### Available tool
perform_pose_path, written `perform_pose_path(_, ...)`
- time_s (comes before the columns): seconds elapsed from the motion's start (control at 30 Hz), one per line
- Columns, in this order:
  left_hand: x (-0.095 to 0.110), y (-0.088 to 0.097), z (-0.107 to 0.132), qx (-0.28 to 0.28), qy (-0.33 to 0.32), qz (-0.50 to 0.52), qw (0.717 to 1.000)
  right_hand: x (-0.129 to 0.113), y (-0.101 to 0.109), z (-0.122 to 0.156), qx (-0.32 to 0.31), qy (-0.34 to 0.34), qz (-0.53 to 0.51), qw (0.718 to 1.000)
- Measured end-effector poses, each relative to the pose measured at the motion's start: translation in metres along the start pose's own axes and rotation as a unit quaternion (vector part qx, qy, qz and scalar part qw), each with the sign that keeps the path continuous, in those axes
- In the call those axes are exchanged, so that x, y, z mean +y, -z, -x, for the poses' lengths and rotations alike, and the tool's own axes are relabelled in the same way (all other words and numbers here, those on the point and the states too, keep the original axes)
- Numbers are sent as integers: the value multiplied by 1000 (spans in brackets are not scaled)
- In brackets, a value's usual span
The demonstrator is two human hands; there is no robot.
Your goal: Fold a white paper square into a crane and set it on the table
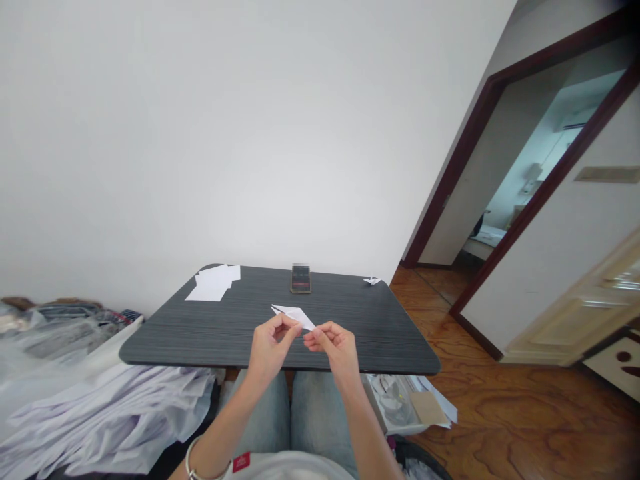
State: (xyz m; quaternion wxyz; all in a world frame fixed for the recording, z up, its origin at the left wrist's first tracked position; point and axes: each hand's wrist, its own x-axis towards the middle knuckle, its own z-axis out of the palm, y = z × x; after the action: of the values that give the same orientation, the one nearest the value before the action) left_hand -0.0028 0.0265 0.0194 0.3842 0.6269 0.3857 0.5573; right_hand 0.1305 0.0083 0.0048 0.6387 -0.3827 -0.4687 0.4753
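A piece of folded white paper [300, 316], diamond-like with a narrow point at its left, is held above the near part of the dark table. My left hand [273, 341] pinches its lower edge between thumb and fingers. At the paper's right tip, my right hand [334, 342] closes thumb against fingertips. The parts of the paper under my fingers are hidden. Toward the far right corner of the table lies a small folded paper figure [372, 281] with pointed ends, apart from both hands.
The dark table [185, 340] stands against a white wall. Several white paper sheets [210, 285] lie at its back left, and a phone [301, 279] leans upright at the back middle. A bin with papers [400, 403] sits below right; piled white cloth [115, 417] lies at left.
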Motion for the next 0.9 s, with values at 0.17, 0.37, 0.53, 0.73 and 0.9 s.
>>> perform_pose_path(0.17, 0, -1, 1, 6, -3, -7, 1000, -1, 0, 1, 12, 7, -4, 1000)
perform_pose_path(0.37, 2, -3, 0, 2, -1, 5, 1000, -1, -1, 2, 20, 23, -9, 1000)
perform_pose_path(0.53, 2, -4, 0, 1, 4, 29, 1000, 0, -2, 2, 18, 41, -9, 999)
perform_pose_path(0.73, 0, -5, 1, 3, 13, 42, 999, 2, -3, 2, 19, 39, -6, 999)
perform_pose_path(0.9, -5, -4, -1, 11, 20, 18, 1000, 4, 0, 1, -6, 25, -6, 1000)
